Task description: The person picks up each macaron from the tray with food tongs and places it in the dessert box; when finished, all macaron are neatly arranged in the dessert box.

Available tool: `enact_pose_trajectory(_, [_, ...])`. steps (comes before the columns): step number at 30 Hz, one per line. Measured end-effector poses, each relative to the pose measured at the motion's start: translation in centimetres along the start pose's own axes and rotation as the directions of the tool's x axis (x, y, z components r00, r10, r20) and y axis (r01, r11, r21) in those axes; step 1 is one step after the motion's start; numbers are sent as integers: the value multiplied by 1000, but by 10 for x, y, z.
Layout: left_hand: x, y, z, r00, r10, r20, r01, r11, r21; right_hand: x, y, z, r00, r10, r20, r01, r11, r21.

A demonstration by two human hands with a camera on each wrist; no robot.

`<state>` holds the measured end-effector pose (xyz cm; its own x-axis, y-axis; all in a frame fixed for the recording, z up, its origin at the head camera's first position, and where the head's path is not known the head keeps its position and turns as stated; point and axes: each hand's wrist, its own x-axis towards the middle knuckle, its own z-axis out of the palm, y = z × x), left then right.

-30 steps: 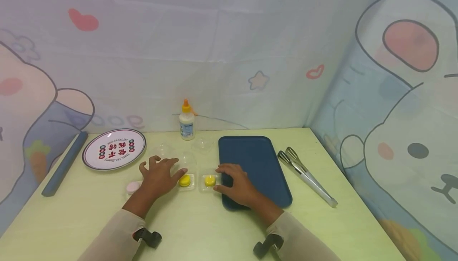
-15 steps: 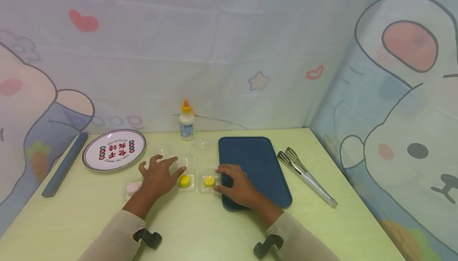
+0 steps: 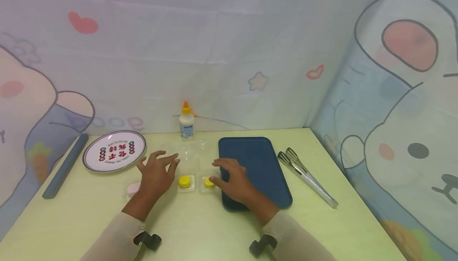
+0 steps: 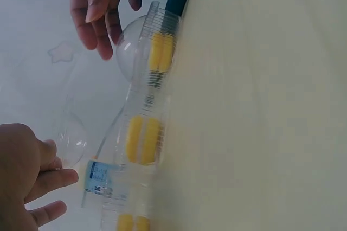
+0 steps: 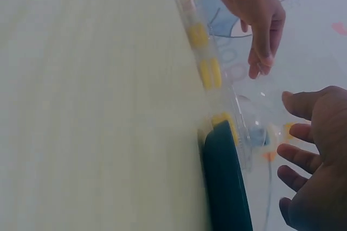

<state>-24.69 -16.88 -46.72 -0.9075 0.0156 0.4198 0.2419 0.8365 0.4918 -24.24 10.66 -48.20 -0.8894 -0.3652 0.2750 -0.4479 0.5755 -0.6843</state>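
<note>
My left hand (image 3: 156, 176) pinches the edge of a clear domed plastic lid (image 3: 188, 152) between thumb and index finger. This lid (image 4: 72, 140) stands raised in the left wrist view, above a clear box holding a yellow macaron (image 3: 184, 181). My right hand (image 3: 234, 181) has its fingers spread and holds nothing; its thumb overlaps a second yellow macaron (image 3: 208, 182) in the neighbouring clear box. A pink macaron (image 3: 133, 189) lies left of my left wrist. Another yellow macaron (image 5: 198, 34), hidden behind my left hand in the head view, shows in the right wrist view.
A dark blue tray (image 3: 250, 153) lies under and beyond my right hand, with metal tongs (image 3: 309, 177) to its right. A white glue bottle (image 3: 187, 126) stands at the back. On the left are a printed plate (image 3: 114, 151) and a grey-blue bar (image 3: 66, 165).
My left thumb and index finger have come together on the clear lid, which has shifted up and back. My right hand has moved slightly left, its thumb now over the macaron.
</note>
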Motion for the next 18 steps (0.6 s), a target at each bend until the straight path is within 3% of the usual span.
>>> enact_pose_trajectory(7, [-1,3,-4,999,4,-44,-8,996,-89,15,-18,10,999,42,-13,-41,998,45])
enact_pose_trajectory(14, [-4,1,-2,996,5,-86,-23,978,-207,29,-32,18,1000,9,-21,-7,995,95])
enact_pose_trajectory(18, [-6,2,-4,997,10,-77,-31,961,-276,34,-39,20,1000,-13,-27,17,990,139])
